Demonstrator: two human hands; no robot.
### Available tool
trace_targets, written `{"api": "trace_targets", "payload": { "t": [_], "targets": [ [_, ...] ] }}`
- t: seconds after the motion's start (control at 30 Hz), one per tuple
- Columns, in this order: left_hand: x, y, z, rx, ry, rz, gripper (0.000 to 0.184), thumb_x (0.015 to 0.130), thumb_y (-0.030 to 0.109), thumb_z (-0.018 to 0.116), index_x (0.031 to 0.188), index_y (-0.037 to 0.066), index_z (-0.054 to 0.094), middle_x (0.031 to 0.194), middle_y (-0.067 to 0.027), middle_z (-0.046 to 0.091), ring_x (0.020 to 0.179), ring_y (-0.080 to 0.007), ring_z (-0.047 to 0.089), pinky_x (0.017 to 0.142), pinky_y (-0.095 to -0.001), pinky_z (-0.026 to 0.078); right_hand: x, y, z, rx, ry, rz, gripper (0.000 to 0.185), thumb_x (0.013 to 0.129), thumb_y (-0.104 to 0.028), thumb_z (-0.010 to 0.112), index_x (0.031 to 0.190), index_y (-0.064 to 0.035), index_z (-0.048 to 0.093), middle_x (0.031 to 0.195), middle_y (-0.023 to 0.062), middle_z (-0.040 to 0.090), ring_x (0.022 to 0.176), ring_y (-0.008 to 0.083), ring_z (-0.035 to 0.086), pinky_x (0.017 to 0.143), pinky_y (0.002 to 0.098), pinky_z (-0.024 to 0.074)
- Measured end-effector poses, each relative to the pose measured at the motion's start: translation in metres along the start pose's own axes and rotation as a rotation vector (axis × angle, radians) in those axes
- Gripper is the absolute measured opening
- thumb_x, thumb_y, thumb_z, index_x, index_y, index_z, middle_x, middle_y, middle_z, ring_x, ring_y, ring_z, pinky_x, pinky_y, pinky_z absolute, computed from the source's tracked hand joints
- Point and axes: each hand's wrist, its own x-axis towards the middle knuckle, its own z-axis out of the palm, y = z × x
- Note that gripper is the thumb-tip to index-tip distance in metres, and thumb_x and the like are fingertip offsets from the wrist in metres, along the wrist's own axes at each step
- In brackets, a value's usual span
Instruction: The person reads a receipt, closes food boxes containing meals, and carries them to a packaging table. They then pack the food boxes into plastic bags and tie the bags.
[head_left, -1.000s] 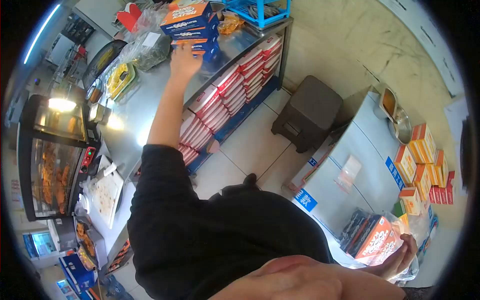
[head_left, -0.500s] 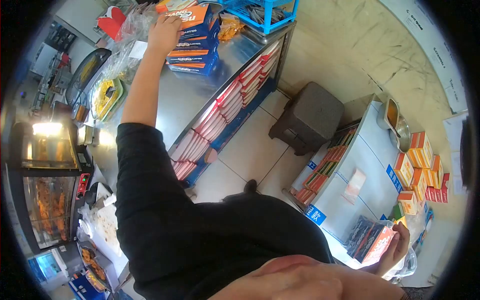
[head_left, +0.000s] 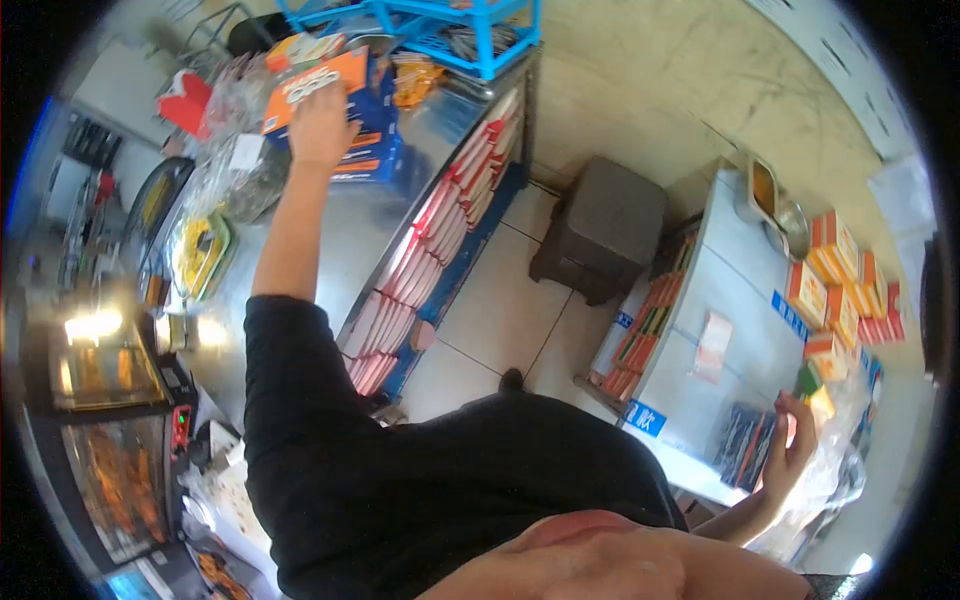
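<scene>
My left hand (head_left: 322, 125) is on the top orange-and-blue box (head_left: 350, 68) of a stack on the steel counter. Its fingers lie over the orange face, and the thumb is at the side. More blue boxes (head_left: 368, 165) with orange edges lie underneath. At the lower right, my right hand (head_left: 795, 440) curls around the near end of a stack of dark printed boxes (head_left: 742, 440) on the white counter. Part of that stack is behind my fingers. Clear plastic bags (head_left: 835, 465) lie beside this hand.
A brown stool (head_left: 605, 225) stands between the counters. Folded red-and-white cartons (head_left: 430, 235) fill the shelf under the steel counter (head_left: 365, 240). A blue rack (head_left: 490, 40) is at its far end. Orange-and-white boxes (head_left: 835, 245) line the wall. A lit food warmer (head_left: 110, 440) is at left.
The top box has shifted left and nearer under my left hand, showing more of its orange face. At my right hand, the orange-and-white face has gone from view. The whole view has shifted.
</scene>
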Motion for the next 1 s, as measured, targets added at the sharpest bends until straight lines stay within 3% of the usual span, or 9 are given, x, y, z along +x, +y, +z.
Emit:
{"api": "trace_targets", "payload": {
  "t": [0.1, 0.17, 0.3, 0.4, 0.53, 0.63, 0.7, 0.83, 1.0],
  "targets": [
    [-0.003, -0.016, -0.006, 0.151, 0.163, 0.097, 0.068, 0.066, 0.04, 0.07, 0.117, 0.002, 0.047, 0.109, -0.016, 0.055, 0.101, -0.0322, 0.054, 0.085, -0.0395, 0.043, -0.012, 0.002, 0.0, -0.042, 0.016, 0.005, 0.016, 0.081, -0.004, 0.051, 0.092, 0.0019, 0.06, 0.087, 0.0126, 0.062, 0.081, 0.0219, 0.059, 0.074, 0.0315, 0.045],
    [-0.003, -0.016, -0.016, -0.073, 0.09, -0.175, 0.084, 0.063, 0.056, 0.067, 0.119, -0.001, 0.046, 0.104, -0.0198, 0.059, 0.091, -0.0343, 0.058, 0.078, -0.0412, 0.046, -0.017, -0.006, 0.005, -0.008, -0.049, 0.014, 0.017, 0.076, 0.001, 0.053, 0.091, 0.0006, 0.06, 0.085, 0.0141, 0.061, 0.079, 0.026, 0.059, 0.072, 0.0324, 0.0456],
    [-0.003, 0.019, -0.082, -0.141, 0.347, 0.163, 0.062, 0.064, 0.04, 0.072, 0.115, 0.01, 0.055, 0.104, -0.0109, 0.06, 0.084, -0.0284, 0.061, 0.072, -0.0349, 0.049, -0.027, 0.002, 0.028, 0.334, -0.184, -0.171, 0.016, 0.079, -0.003, 0.054, 0.094, -0.0015, 0.06, 0.092, 0.0129, 0.061, 0.085, 0.0291, 0.057, 0.076, 0.0356, 0.0452],
    [-0.021, 0.091, -0.137, -0.15, 0.336, 0.108, 0.06, 0.063, 0.037, 0.072, 0.113, 0.01, 0.055, 0.105, -0.0098, 0.06, 0.085, -0.0281, 0.061, 0.074, -0.032, 0.049, -0.035, 0.01, 0.056, 0.68, -0.4, -0.041, 0.019, 0.086, -0.016, 0.054, 0.101, -0.0048, 0.06, 0.095, 0.0073, 0.062, 0.088, 0.0162, 0.059, 0.076, 0.0296, 0.0465],
    [-0.055, 0.196, -0.199, -0.908, 0.273, 0.619, 0.059, 0.06, 0.025, 0.077, 0.109, 0.002, 0.054, 0.105, -0.014, 0.06, 0.096, -0.0312, 0.059, 0.082, -0.0405, 0.047, -0.032, 0.014, 0.044, 1.194, -0.59, 0.296, 0.045, 0.09, -0.036, 0.045, 0.121, -0.0047, 0.045, 0.112, 0.0147, 0.055, 0.092, 0.0189, 0.058, 0.077, 0.032, 0.0468],
    [-0.082, 0.303, -0.27, -0.872, 0.415, 1.294, 0.047, 0.065, 0.015, 0.073, 0.107, 0.003, 0.055, 0.106, -0.0127, 0.06, 0.099, -0.032, 0.057, 0.091, -0.0446, 0.042, -0.045, 0.035, 0.009, 1.581, -0.642, 0.397, 0.069, 0.087, -0.053, 0.039, 0.135, -0.005, 0.026, 0.127, 0.0202, 0.044, 0.097, 0.0229, 0.058, 0.08, 0.0348, 0.0468],
    [-0.106, 0.376, -0.294, -1.053, 0.439, 1.51, 0.029, 0.074, 0.006, 0.061, 0.102, 0.01, 0.053, 0.106, -0.0039, 0.059, 0.102, -0.0264, 0.056, 0.089, -0.0441, 0.044, -0.063, 0.052, -0.025, 1.965, -0.277, 0.375, 0.073, 0.084, -0.045, 0.051, 0.135, -0.0012, 0.022, 0.126, 0.021, 0.043, 0.105, 0.0225, 0.054, 0.087, 0.0378, 0.0451],
    [-0.148, 0.492, -0.332, -1.163, 0.591, 1.629, 0.033, 0.072, 0.009, 0.063, 0.103, 0.017, 0.054, 0.108, -0.0011, 0.056, 0.102, -0.0264, 0.054, 0.091, -0.0442, 0.041, -0.14, 0.095, -0.117, 1.508, 0.046, 0.579, 0.068, 0.078, -0.024, 0.061, 0.132, -0.0004, 0.028, 0.121, 0.0186, 0.048, 0.103, 0.02, 0.055, 0.087, 0.0342, 0.0465],
    [-0.154, 0.632, -0.373, -1.66, 0.234, 1.307, 0.064, 0.066, 0.025, 0.069, 0.121, 0.005, 0.044, 0.128, -0.0134, 0.039, 0.119, -0.0337, 0.035, 0.099, -0.0452, 0.028, -0.184, 0.173, -0.201, 1.333, 0.409, 0.34, 0.07, 0.074, -0.014, 0.061, 0.134, -0.0033, 0.025, 0.118, 0.0163, 0.049, 0.098, 0.0207, 0.058, 0.082, 0.0312, 0.0493]
  ]
}}
